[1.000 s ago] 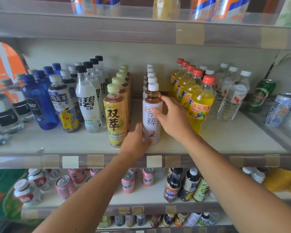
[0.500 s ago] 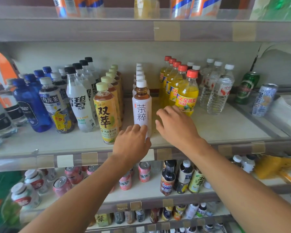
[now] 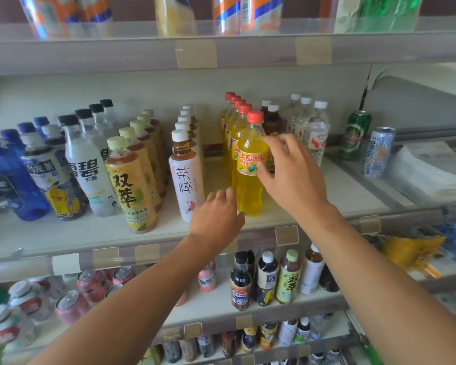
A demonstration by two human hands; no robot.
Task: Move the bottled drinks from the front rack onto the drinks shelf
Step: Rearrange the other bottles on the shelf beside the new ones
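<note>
On the drinks shelf (image 3: 63, 233) the bottles stand in front-to-back rows by kind. The right hand (image 3: 292, 177), at about one o'clock from the left hand, has its thumb and spread fingers touching the front yellow pineapple soda bottle (image 3: 250, 164), probably to straighten or slide it; they are not yet wrapped round it. The left hand (image 3: 216, 217) hovers loosely curled and empty, between that bottle's base and the white tea bottle (image 3: 186, 180) at its ten o'clock.
</note>
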